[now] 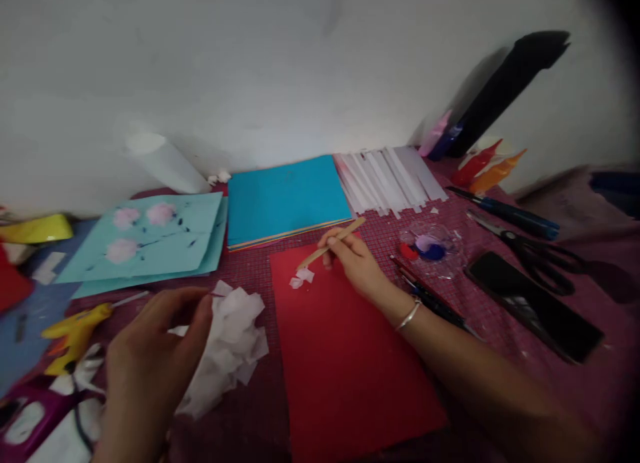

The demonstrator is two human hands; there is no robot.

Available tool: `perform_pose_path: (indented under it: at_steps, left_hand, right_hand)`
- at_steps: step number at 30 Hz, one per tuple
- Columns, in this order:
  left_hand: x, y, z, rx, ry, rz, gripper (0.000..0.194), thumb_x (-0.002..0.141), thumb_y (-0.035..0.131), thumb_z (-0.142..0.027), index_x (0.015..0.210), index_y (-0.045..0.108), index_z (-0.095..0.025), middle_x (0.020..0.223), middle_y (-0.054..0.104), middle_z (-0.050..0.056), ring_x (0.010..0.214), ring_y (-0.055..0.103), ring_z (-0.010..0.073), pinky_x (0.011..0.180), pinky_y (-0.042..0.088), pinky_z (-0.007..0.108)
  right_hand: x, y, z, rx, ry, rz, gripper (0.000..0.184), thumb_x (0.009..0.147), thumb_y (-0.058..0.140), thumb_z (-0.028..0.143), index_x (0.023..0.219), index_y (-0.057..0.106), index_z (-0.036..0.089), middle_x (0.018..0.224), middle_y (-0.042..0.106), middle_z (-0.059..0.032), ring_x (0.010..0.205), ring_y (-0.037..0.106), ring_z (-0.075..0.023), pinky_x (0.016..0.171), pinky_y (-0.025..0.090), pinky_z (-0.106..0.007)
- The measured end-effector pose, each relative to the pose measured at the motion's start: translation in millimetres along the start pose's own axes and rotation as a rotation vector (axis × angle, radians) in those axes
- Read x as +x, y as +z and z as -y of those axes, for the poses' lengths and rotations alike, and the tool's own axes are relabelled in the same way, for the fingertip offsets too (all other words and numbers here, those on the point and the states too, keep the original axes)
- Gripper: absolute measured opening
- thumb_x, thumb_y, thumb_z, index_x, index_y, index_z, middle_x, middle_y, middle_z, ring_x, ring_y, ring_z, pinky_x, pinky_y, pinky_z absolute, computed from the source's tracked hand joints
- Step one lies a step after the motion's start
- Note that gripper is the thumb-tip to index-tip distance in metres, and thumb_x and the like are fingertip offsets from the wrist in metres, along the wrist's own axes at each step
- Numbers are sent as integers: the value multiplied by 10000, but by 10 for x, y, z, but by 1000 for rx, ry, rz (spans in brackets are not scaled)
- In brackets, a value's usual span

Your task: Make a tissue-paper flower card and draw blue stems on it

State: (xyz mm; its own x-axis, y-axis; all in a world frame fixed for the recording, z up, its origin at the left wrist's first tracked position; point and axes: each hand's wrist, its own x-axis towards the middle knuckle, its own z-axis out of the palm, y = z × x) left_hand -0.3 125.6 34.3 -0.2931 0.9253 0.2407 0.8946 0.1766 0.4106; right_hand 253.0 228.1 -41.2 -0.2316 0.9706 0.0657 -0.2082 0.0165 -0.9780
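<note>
My right hand grips a flat wooden craft stick between thumb and fingers, pen-like. The stick's lower end meets small whitish-pink paper pieces near the top of a red sheet. To the left, my left hand hovers by a heap of white tissue paper squares. Its thumb and forefinger are pinched together at the heap's upper edge. Whatever is between those fingertips is too small to make out.
Behind are a stack of blue sheets, white strips and a light-blue flower card. A yellow glue gun lies left. Rightward are a paint palette, brushes, scissors, a phone and paint tubes.
</note>
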Motion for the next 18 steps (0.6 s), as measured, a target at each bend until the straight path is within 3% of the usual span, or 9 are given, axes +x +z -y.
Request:
perform_pose_path:
  at_steps: [3,7,14,18]
  left_hand:
    - [161,-161,351,87,-93,90,241,746,575,-453,825,665,-243,692,674,-13,618,621,174,583,461,288]
    - [334,-21,718,98,-33,318,246,777,504,-401,788,661,-212,714,703,9,629,636,172,597,477,268]
    - [416,352,640,213,170,438,302,831,453,-265,1030,680,-255,1026,729,56,894,672,224,752,483,321]
    - [503,479,647,236,267,495,331,827,460,-230,1081,669,-264,1063,714,60,916,660,213,801,466,321]
  right_hand:
    - [25,-68,-100,174,105,-111,207,809,548,384,791,584,181,544,536,38,501,484,-111,527,374,-254]
    - [63,-150,-231,334,220,-175,166,756,599,344,750,590,178,522,528,38,489,476,-108,509,368,-249]
    - [59,-182,-315,353,236,-151,162,788,597,339,785,596,178,539,548,29,502,485,-112,523,376,-255]
    - [51,-191,-367,356,233,-136,157,825,573,330,805,598,177,549,551,24,514,493,-110,529,378,-252]
